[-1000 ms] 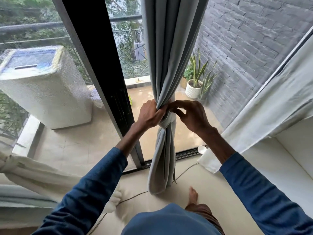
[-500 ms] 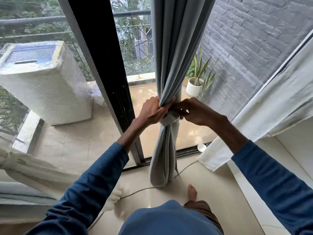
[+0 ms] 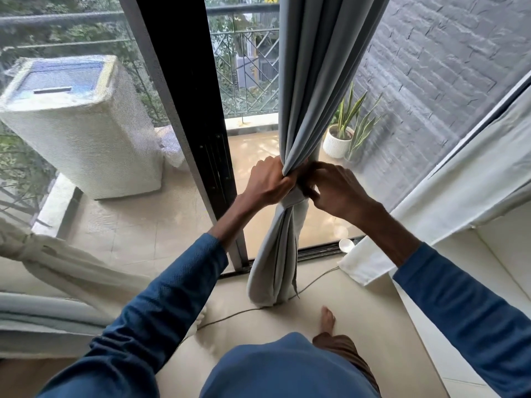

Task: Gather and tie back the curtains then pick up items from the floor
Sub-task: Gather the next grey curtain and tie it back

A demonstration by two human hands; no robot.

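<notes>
Two grips are holding the curtain, hanging just right of the frame: left hand is clutching the gathered folds, right hand is pinching the tie (soft, light cloth, probably slipping unless held at this waist).

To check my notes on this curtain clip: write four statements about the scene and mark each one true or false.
1. The left hand grips the bunched grey curtain while the right hand pinches the band round it. True.
2. The potted plant stands indoors. False: it stands outside on the balcony, by the brick wall.
3. A cord lies on the floor by the curtain's bottom end. True.
4. The grey curtain hangs spread out flat. False: it is gathered into one narrow bundle.
</notes>
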